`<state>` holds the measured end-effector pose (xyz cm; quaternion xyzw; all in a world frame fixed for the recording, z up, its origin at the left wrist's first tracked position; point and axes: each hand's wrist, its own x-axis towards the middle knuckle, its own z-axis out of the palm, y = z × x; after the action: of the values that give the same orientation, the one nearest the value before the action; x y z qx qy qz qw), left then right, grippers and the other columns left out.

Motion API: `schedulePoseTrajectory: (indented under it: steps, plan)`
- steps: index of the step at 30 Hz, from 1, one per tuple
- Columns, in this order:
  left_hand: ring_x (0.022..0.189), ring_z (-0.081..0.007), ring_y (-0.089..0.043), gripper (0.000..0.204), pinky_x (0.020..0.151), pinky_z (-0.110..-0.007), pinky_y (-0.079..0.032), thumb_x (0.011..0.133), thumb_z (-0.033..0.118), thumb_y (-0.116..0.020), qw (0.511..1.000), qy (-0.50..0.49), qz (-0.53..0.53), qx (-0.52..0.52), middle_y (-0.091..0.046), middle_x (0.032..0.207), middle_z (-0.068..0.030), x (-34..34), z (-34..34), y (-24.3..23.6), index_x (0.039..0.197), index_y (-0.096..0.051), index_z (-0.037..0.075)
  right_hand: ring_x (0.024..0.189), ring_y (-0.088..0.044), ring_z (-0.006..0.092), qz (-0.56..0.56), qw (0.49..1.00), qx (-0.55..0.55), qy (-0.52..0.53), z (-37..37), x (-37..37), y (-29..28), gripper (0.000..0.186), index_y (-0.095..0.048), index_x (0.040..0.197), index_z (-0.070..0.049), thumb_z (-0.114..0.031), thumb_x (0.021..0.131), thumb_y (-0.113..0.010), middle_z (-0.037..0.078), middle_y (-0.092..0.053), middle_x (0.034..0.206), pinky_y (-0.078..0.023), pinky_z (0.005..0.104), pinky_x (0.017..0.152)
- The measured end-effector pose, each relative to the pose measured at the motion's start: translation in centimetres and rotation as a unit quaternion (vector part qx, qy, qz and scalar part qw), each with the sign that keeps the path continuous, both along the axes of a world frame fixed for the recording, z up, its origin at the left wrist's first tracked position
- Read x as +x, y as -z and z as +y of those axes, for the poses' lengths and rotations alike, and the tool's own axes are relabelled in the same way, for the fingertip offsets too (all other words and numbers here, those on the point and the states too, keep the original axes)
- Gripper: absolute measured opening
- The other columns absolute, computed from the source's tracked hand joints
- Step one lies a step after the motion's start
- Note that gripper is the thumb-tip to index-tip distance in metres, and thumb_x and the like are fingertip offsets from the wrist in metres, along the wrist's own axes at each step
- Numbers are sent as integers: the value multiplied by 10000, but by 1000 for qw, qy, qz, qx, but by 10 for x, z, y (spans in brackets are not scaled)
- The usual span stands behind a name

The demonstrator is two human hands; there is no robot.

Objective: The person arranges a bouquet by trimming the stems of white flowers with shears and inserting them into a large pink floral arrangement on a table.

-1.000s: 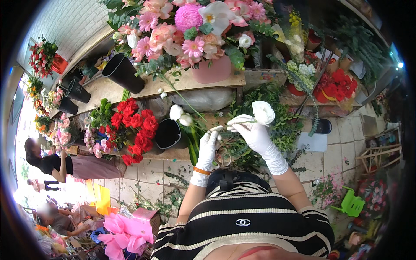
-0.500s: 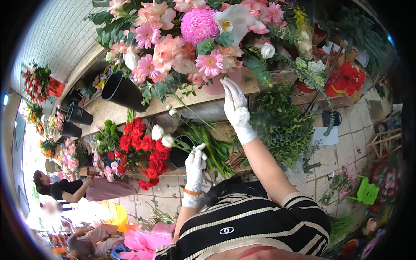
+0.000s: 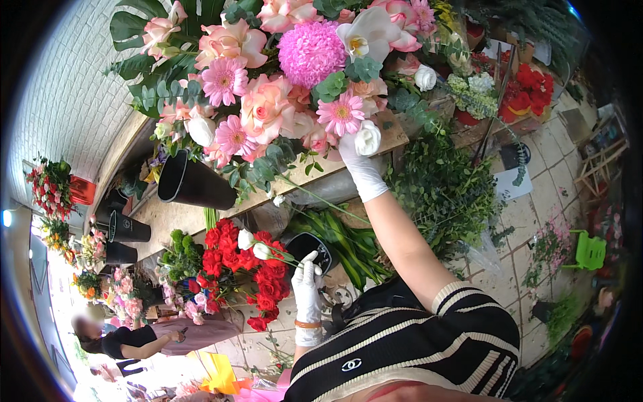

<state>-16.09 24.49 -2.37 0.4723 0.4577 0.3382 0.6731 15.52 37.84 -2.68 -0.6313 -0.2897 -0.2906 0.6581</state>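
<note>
A large arrangement of pink roses, gerberas (image 3: 341,114), a magenta chrysanthemum (image 3: 312,55) and a white orchid (image 3: 368,35) fills the upper middle. At its lower right edge, my right hand (image 3: 356,163), white-gloved, holds a white lisianthus bloom (image 3: 368,138). The bloom partly hides its fingers. Lower down, my left hand (image 3: 308,289), also gloved, pinches a thin green stem with white buds (image 3: 262,251) pointing left. Those buds overlap a bunch of red flowers (image 3: 271,281). Behind the left fingers is a black bucket (image 3: 313,246).
A wooden table (image 3: 315,179) bears the arrangement and a tilted black bucket (image 3: 194,182). Leafy branches (image 3: 439,191) stand at right, with red flowers (image 3: 534,90) beyond. Green blades (image 3: 345,244) lie below the table edge. A person (image 3: 134,342) stands at lower left; a green stool (image 3: 589,250) at right.
My right hand has moved up against the arrangement with the white bloom, which was by its palm before. My left hand has shifted slightly right and down with the buds. The view has shifted.
</note>
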Motion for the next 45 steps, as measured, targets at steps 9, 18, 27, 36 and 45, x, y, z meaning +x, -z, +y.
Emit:
schedulePoseTrajectory:
  steps: [9,18,27,36,45]
  plan:
    - [503,-7,-344,254,452,-167,-263,951,204,-526,1000,-21,-14,-16,-510,689,66,9,-6,-2,1117,-608,28,910,-606,335,28,996,-40,-72,17,11,2,258,-586,1068,-32,-153,840,-582,169,-625,976,-480,399,787]
    - [508,-3,-343,258,457,-156,-253,951,199,-525,999,-45,-22,-22,-512,683,68,20,-13,3,1122,-606,23,916,-600,348,46,987,-79,-133,25,24,4,312,-565,1107,-27,-110,807,-598,180,-620,985,-474,415,793]
    - [517,1,-350,274,461,-157,-257,955,215,-521,998,-38,-38,21,-509,693,67,51,-22,-10,1139,-598,28,923,-594,361,71,958,-82,-264,-19,14,-1,379,-545,1145,-22,-66,775,-615,190,-615,995,-468,430,799]
    - [690,-124,-505,304,637,-270,-441,925,202,-559,906,38,136,399,-553,751,-18,114,-33,5,1124,-589,-25,750,-578,129,222,714,-271,-606,-223,-44,-51,380,-608,1148,-76,-182,797,-710,46,-603,819,-476,279,705]
    - [724,-314,-593,173,642,-349,-474,838,27,-584,878,140,143,434,-596,833,-152,186,-75,6,1005,-623,7,732,-639,200,149,803,-280,-505,-297,22,-67,364,-573,1068,-30,-157,763,-726,108,-586,954,-514,312,653]
